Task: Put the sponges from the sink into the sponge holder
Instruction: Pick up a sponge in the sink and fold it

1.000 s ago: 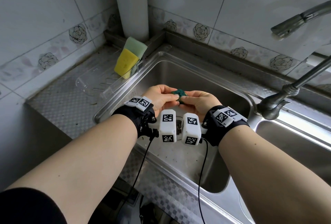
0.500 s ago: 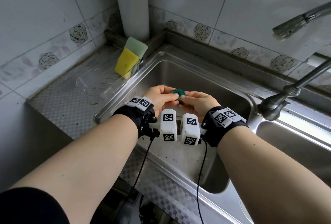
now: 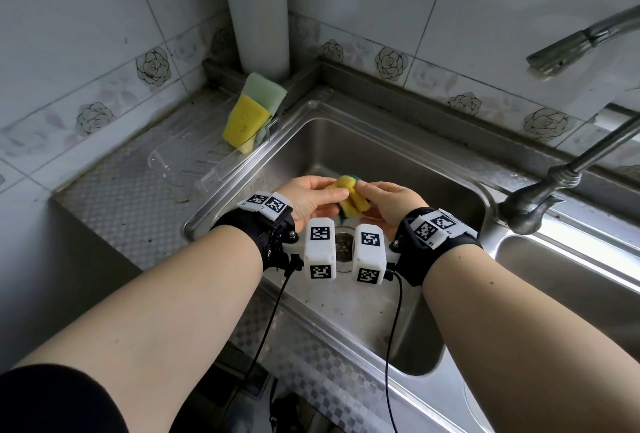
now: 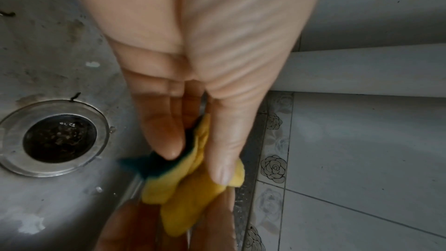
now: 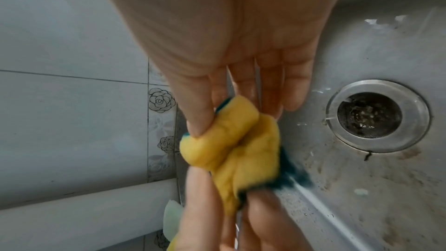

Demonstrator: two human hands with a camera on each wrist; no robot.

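Wringing yellow-green sponge point(image 3: 351, 197) over sink point(image 3: 398, 158), pinched and crumpled between left hand point(image 3: 308, 198) and right hand point(image 3: 389, 204): keep squeezing above drain point(image 3: 343, 247), then carry left to holder point(image 3: 194, 164) with 2 sponges point(image 3: 251, 113).

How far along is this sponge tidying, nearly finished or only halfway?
Probably near the end. Done: two sponges, a yellow one and a pale green one, already stand in the clear holder beside the sink. In hand: the left hand and right hand both pinch a crumpled yellow-and-green sponge above the drain. Left: carrying it to the holder. No other sponge shows in the basin.
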